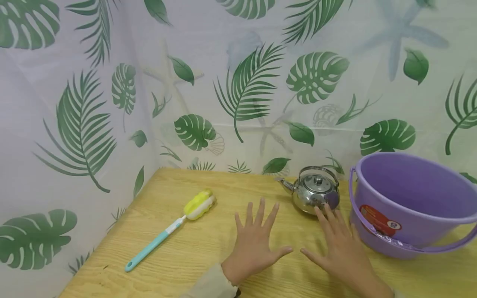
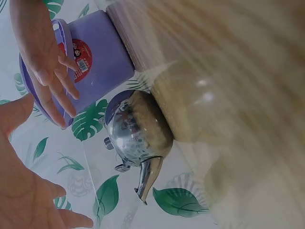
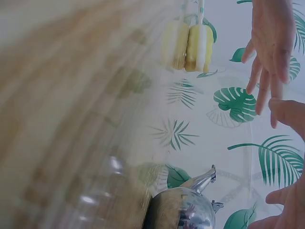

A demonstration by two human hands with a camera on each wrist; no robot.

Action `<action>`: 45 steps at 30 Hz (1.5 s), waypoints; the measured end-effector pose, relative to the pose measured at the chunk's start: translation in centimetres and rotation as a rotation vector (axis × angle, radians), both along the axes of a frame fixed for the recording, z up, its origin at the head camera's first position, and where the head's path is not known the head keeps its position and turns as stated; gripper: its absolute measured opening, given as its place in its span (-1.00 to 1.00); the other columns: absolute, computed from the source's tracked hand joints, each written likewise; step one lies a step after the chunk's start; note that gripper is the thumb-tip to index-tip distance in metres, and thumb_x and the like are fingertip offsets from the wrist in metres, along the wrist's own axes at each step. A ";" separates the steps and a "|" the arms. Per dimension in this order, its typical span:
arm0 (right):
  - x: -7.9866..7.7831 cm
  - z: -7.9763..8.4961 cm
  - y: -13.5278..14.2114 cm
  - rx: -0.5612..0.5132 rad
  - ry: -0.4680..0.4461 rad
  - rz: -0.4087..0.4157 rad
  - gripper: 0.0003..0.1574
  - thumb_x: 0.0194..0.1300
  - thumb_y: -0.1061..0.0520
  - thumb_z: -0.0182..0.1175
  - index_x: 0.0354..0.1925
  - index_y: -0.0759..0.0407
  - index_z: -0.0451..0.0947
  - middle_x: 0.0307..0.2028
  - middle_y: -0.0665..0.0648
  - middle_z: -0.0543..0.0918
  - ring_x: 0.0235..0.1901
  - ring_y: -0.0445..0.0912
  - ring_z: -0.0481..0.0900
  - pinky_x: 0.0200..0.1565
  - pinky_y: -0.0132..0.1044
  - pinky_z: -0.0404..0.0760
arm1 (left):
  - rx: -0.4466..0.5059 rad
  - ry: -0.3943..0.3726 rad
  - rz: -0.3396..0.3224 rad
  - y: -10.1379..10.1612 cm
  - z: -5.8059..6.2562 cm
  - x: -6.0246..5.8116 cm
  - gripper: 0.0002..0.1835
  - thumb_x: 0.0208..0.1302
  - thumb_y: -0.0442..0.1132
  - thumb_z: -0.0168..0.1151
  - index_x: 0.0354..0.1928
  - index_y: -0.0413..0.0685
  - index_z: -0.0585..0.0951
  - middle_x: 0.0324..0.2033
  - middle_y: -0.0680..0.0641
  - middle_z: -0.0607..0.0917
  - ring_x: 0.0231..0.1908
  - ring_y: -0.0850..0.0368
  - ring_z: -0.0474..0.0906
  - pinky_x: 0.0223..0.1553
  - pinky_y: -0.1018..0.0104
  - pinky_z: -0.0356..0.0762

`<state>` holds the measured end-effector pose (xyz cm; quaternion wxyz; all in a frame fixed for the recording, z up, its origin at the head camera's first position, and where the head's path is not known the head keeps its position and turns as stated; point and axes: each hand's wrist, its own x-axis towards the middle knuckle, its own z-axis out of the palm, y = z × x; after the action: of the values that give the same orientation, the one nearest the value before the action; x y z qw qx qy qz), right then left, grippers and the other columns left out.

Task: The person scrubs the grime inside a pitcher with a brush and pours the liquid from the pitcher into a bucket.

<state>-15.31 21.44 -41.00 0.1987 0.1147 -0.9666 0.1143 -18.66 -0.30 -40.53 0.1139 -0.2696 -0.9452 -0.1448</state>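
My left hand point(image 1: 254, 244) is held out over the front of the table with its fingers spread and straight, holding nothing. Beside it, on the right, my right hand point(image 1: 340, 252) is also stretched out with nothing in it. Its fingertips overlap the lower edge of a shiny metal teapot point(image 1: 316, 192) in the head view; the right wrist view shows them apart from it. To the left lies a sponge brush point(image 1: 169, 229) with a yellow and white head and a turquoise handle. A purple bucket point(image 1: 413, 198) stands right of the teapot.
The wood-grain table point(image 1: 149, 207) meets a white, leaf-printed sheet point(image 1: 208, 82) at its back and left edges. The bucket's handle point(image 1: 376, 234) hangs down across its front, over a red label point(image 1: 380, 219).
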 end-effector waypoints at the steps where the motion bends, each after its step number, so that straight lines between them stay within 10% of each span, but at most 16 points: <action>1: -0.1 0.1 0.1 -0.007 -0.005 0.000 0.32 -0.02 -0.41 0.27 0.48 0.01 -0.15 0.40 0.35 0.12 0.32 0.40 0.11 0.12 0.46 0.12 | -0.001 -0.013 -0.003 0.2 0.2 -0.1 0.02 0.11 0.41 0.05 0.49 0.19 -0.12 0.46 -0.22 -0.04 0.40 -0.40 -0.08 0.12 -0.54 0.02; 24: -7.4 0.8 1.9 -0.255 0.017 -0.058 0.44 0.02 -0.21 0.36 0.44 0.38 -0.35 0.40 0.54 -0.13 0.37 0.41 -0.07 0.25 0.34 0.07 | -0.050 -0.079 0.050 5.9 1.7 -7.3 0.01 0.15 0.42 -0.02 0.49 0.18 -0.18 0.46 -0.13 0.03 0.39 -0.24 0.10 0.20 -0.22 0.28; 45: -11.5 -1.3 3.3 -0.577 -0.079 -0.181 0.46 0.03 -0.08 0.39 0.43 0.34 -0.44 0.41 0.50 -0.20 0.41 0.35 -0.20 0.34 0.25 -0.06 | -0.007 -0.190 0.028 8.3 -0.1 -11.3 0.07 0.14 0.36 0.09 0.49 0.06 -0.19 0.46 -0.11 0.07 0.27 -0.22 0.32 0.03 0.06 0.53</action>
<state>-26.81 24.78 -42.31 0.1948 -0.0374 -0.9074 0.3704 -29.99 8.04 -40.63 0.0250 -0.2419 -0.9559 -0.1648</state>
